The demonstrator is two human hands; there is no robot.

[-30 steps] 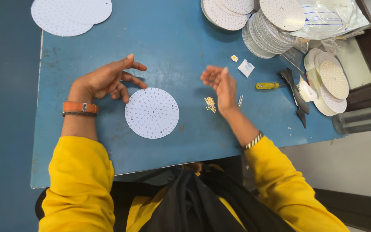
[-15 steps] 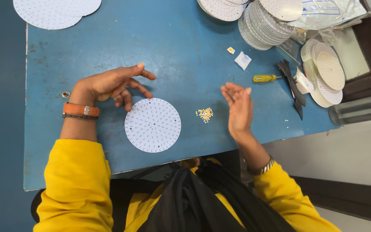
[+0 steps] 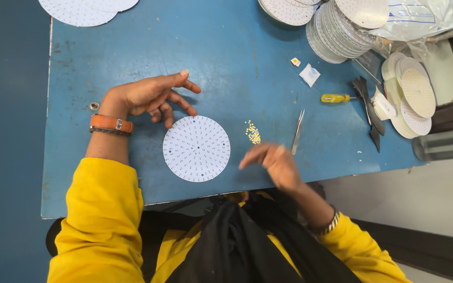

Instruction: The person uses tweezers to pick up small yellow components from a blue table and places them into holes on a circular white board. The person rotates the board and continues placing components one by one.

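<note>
A round white circuit board [image 3: 196, 149] dotted with tiny pads lies flat on the blue table [image 3: 237, 63] in front of me. My left hand [image 3: 150, 97] rests on the table just above and left of the board, fingers spread, holding nothing. My right hand [image 3: 273, 163] hovers, blurred, near the table's front edge to the right of the board, fingers loosely apart and holding nothing I can see. A small heap of tiny yellow parts [image 3: 253, 133] and metal tweezers [image 3: 297, 132] lie just beyond my right hand.
Stacks of round white boards [image 3: 336, 31] stand at the back right, more discs [image 3: 412, 94] at the right edge and others [image 3: 79, 8] at the back left. A yellow-handled screwdriver [image 3: 336, 98], black tools [image 3: 369, 107] and white scraps [image 3: 309, 74] lie nearby.
My right hand has dropped from above the yellow parts down towards the table's front edge and lies flatter. My left hand has stayed in place beside the board.
</note>
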